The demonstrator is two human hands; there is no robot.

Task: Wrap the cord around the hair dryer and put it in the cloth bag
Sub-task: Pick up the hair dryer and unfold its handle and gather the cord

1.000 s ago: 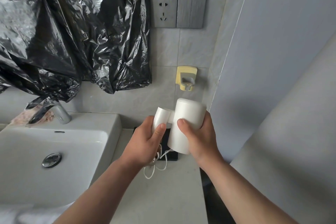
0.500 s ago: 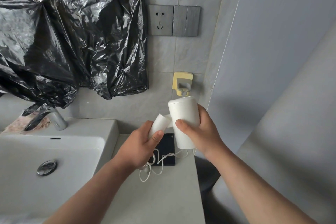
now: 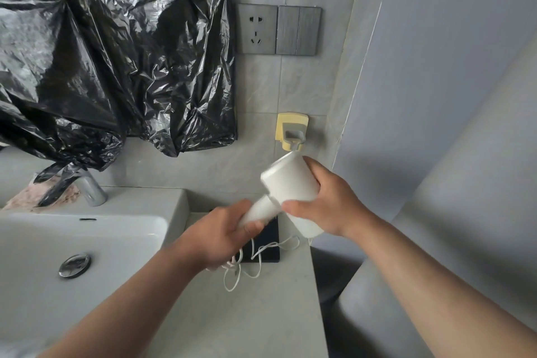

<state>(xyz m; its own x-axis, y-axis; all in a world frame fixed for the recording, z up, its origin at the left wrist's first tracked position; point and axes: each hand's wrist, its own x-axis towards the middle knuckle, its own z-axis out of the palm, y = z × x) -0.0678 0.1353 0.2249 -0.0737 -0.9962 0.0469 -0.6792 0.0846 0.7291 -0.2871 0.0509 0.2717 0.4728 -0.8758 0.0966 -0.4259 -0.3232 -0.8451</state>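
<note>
A white hair dryer (image 3: 290, 186) is held in the air above the counter, close to the tiled wall. My right hand (image 3: 334, 206) grips its thick barrel. My left hand (image 3: 223, 238) is closed around its handle, which slants down to the left. The thin white cord (image 3: 255, 259) hangs below my left hand in loose loops and lies on the counter and on a flat black object (image 3: 267, 244). I cannot tell whether the black object is the cloth bag.
A white sink (image 3: 87, 244) with a chrome tap (image 3: 91, 192) fills the left. Crumpled black plastic (image 3: 110, 52) hangs on the wall above it. A socket and switch plate (image 3: 279, 29) and a yellow hook (image 3: 292, 131) are on the tiles. The grey counter (image 3: 247, 314) ends at right.
The dryer has tilted: its handle swung out to the lower left and now shows full length in my left hand. More cord has dropped onto the counter in loops.
</note>
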